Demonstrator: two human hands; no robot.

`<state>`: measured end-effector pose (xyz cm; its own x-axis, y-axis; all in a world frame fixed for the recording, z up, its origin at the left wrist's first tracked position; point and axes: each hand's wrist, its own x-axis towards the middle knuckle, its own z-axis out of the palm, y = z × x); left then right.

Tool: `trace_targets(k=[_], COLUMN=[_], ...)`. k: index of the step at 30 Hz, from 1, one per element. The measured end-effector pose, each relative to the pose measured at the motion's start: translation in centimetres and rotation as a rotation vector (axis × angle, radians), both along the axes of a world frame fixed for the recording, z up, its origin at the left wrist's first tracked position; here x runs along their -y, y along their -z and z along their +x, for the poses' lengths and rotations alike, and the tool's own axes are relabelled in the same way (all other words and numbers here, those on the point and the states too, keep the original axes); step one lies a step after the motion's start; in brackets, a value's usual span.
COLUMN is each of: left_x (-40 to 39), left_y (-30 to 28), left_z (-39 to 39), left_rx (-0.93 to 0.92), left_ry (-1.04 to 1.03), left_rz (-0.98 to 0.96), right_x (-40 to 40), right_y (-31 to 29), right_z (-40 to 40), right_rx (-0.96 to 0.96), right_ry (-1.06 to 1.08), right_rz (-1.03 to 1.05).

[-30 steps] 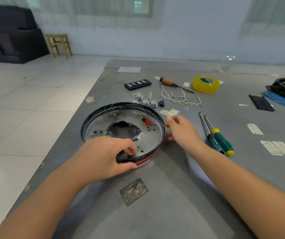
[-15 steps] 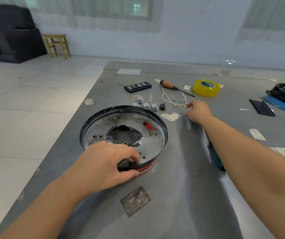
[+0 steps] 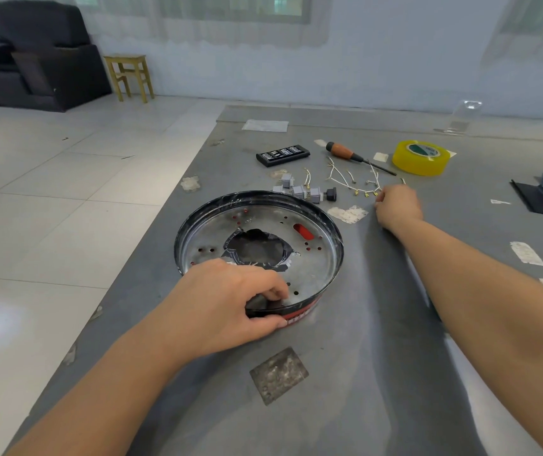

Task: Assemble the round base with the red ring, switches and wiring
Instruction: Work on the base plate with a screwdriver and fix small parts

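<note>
Metal round base [image 3: 313,268] with red ring [image 3: 299,315] sits on grey worktop [image 3: 362,373]; left hand [image 3: 227,304] grips its near rim. Right hand [image 3: 396,207] fingers curled at wires [image 3: 352,182], grasp unclear. Switches [image 3: 299,190] just behind base.

Soft daylight, wide-angle edge distortion

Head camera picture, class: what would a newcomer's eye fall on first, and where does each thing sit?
First comes the round base, a shiny metal pan with a red band, on the grey table near its left edge; the left hand grips its near rim. Next, the right hand reaches to the small wires beyond the base; whether it holds one is unclear. Behind them the yellow tape roll stands out.
</note>
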<state>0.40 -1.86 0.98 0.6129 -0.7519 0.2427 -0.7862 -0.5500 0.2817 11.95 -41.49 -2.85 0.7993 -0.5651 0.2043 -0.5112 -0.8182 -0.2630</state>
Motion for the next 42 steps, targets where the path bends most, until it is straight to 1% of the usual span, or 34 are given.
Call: trace_targets(k=[5, 8, 10, 13, 15, 17, 20, 23, 27, 30, 35, 39, 42], left_x=[0.0, -0.1, -0.1, -0.2, -0.2, -0.2, -0.2, -0.2, -0.3, -0.3, -0.3, -0.5, -0.5], left_y=[0.1, 0.1, 0.1, 0.1, 0.1, 0.0, -0.1, -0.3, -0.2, -0.4, -0.8, -0.5, -0.4], left_z=[0.2, 0.3, 0.2, 0.2, 0.1, -0.2, -0.5, -0.5, -0.5, -0.7, -0.7, -0.6, -0.6], left_rx=[0.006, 0.008, 0.017, 0.023, 0.016, 0.001, -0.023, -0.042, -0.028, -0.027, -0.056, -0.056, -0.093], left_ry=[-0.003, 0.001, -0.001, -0.001, 0.004, -0.001, -0.012, -0.019, -0.017, -0.03, -0.024, -0.009, 0.005], left_rz=[0.017, 0.021, 0.024, 0.024, 0.012, -0.012, -0.043, -0.051, -0.088, -0.056, -0.012, -0.065, -0.102], right_x=[-0.1, -0.6, -1.8, -4.9, -7.4, -9.9, -13.2, -15.7, -17.4, -17.6, -17.0, -17.0, -16.8], right_y=[0.1, -0.6, -1.5, -3.6, -5.1, -6.3, -6.9, -6.7, -5.8, -5.6, -5.7, -6.0, -6.4], right_z=[-0.1, -0.5, -1.1, -3.0, -4.7, -6.5, -8.8, -10.2, -10.8, -10.9, -10.9, -10.9, -11.0], right_rx=[-0.002, 0.082, 0.191, 0.327, 0.371, 0.34, 0.237, 0.135, 0.054, 0.028, 0.085, 0.105, 0.135], right_ry=[0.009, -0.034, -0.128, -0.27, -0.396, -0.537, -0.733, -0.848, -0.911, -0.932, -0.927, -0.954, -0.985], right_rz=[-0.043, -0.042, 0.074, 0.361, 0.482, 0.541, 0.592, 0.586, 0.432, 0.419, 0.545, 0.664, 0.733])
